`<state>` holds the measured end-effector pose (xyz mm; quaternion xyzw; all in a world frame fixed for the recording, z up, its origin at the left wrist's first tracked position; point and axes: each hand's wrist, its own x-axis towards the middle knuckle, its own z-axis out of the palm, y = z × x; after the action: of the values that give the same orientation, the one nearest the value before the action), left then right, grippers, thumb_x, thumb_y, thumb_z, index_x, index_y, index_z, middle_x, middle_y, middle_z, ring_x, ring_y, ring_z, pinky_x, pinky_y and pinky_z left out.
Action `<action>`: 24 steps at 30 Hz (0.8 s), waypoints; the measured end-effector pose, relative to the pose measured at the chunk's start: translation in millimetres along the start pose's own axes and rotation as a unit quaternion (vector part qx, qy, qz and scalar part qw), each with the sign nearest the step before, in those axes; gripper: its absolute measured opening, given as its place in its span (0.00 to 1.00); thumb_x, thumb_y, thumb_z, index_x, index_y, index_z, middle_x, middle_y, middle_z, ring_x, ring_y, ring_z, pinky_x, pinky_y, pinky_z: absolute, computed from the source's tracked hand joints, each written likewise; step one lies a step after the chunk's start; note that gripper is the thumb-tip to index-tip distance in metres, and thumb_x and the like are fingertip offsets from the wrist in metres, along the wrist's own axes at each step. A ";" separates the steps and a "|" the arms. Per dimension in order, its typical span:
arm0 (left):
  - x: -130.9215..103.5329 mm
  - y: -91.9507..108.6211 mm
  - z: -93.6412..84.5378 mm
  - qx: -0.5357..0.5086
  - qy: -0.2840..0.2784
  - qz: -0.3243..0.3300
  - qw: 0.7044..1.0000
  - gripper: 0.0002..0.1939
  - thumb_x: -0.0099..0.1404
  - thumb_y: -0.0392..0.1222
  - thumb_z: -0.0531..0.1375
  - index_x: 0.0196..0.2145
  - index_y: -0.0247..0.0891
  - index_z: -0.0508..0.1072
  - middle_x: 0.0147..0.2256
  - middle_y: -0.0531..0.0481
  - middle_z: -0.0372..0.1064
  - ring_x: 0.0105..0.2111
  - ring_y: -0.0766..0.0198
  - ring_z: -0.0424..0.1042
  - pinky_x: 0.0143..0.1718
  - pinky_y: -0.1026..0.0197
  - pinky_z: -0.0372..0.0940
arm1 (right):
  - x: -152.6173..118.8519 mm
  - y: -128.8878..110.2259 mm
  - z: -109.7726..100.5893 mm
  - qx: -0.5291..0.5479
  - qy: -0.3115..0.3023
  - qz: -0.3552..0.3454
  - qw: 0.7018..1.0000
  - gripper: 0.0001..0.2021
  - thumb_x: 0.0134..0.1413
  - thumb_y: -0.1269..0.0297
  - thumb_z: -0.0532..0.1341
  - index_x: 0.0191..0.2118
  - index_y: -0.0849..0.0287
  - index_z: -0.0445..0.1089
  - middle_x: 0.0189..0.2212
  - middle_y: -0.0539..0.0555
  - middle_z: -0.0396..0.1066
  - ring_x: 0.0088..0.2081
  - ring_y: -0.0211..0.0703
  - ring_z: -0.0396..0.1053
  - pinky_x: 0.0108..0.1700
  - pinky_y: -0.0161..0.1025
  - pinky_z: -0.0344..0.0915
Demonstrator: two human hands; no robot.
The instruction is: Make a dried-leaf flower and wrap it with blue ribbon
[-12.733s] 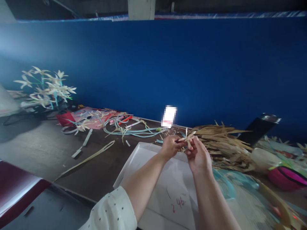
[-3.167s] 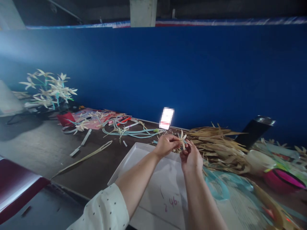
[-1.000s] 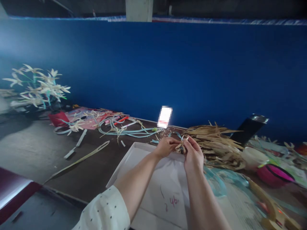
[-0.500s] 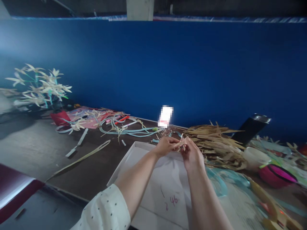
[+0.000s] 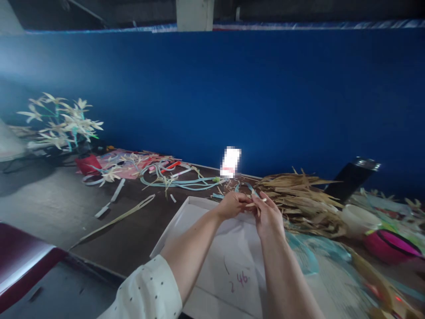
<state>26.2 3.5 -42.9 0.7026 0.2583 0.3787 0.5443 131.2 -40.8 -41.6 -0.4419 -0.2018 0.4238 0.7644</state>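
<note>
My left hand point(image 5: 233, 205) and my right hand point(image 5: 268, 213) meet over the far end of a white shallow box lid point(image 5: 226, 261) marked with handwriting. Between the fingertips is a small pale strip piece point(image 5: 255, 204), and both hands are closed on it. Its exact shape is partly hidden by the fingers. Just right of my right hand lies a bundle of dried brown husks point(image 5: 299, 190). Beyond the hands, small scraps lie near a bright pixelated rectangle point(image 5: 230, 162).
Pale flowers point(image 5: 71, 122) and a red pot point(image 5: 88, 164) stand at left. Blue-green cords point(image 5: 179, 182) and a long pale strip point(image 5: 116, 219) lie on the table. At right are a dark cylinder point(image 5: 348, 181), a white bowl point(image 5: 360, 219) and a pink container point(image 5: 392, 246).
The view has shifted slightly, moving the surroundings a little to the right. The pale piece between my fingers has turned, and my fingers have changed position around it.
</note>
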 end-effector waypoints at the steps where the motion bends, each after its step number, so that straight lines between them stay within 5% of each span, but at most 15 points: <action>1: 0.5 -1.2 0.5 0.003 -0.004 0.001 1.000 0.13 0.51 0.47 0.62 0.25 0.33 0.77 0.22 0.50 0.67 0.22 0.71 0.61 0.23 0.68 0.57 | 0.3 0.3 -0.2 -0.005 0.002 -0.002 1.000 0.28 0.24 0.69 0.72 0.41 0.61 0.67 0.24 0.47 0.71 0.23 0.35 0.68 0.22 0.30 0.64; 5: 3.2 -6.6 1.7 0.010 0.019 0.001 1.000 0.12 0.51 0.45 0.62 0.28 0.33 0.77 0.24 0.49 0.69 0.23 0.69 0.62 0.23 0.68 0.58 | -1.1 -2.2 0.8 -0.012 0.017 -0.002 1.000 0.28 0.28 0.66 0.71 0.43 0.59 0.68 0.26 0.48 0.72 0.25 0.36 0.69 0.23 0.30 0.65; 10: 9.6 -14.8 -5.3 -0.023 0.161 -0.032 0.986 0.15 0.51 0.47 0.63 0.33 0.33 0.77 0.23 0.50 0.69 0.21 0.69 0.64 0.23 0.67 0.60 | -0.8 -5.3 -0.6 0.016 0.046 -0.030 0.998 0.28 0.37 0.56 0.68 0.48 0.55 0.65 0.37 0.52 0.73 0.33 0.39 0.72 0.28 0.31 0.67; 15: 15.7 -21.8 -12.5 -0.077 0.262 -0.053 0.961 0.15 0.51 0.46 0.62 0.34 0.34 0.75 0.23 0.53 0.67 0.17 0.73 0.60 0.19 0.68 0.58 | 4.0 -0.3 -5.2 -0.001 0.090 -0.083 0.992 0.28 0.35 0.58 0.69 0.48 0.54 0.66 0.38 0.51 0.72 0.35 0.39 0.72 0.29 0.30 0.67; 24: 16.5 -14.5 -33.4 -0.108 0.397 -0.032 0.911 0.17 0.49 0.48 0.63 0.33 0.33 0.76 0.24 0.52 0.67 0.19 0.74 0.59 0.19 0.70 0.56 | -1.8 -0.3 -0.8 -0.061 0.064 -0.019 0.996 0.26 0.33 0.56 0.69 0.44 0.56 0.70 0.38 0.54 0.73 0.28 0.39 0.72 0.20 0.28 0.62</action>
<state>9.3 39.3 -48.6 0.4224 0.4328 0.6347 0.4811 130.8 -42.8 -41.6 -0.5103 -0.1865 0.3670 0.7551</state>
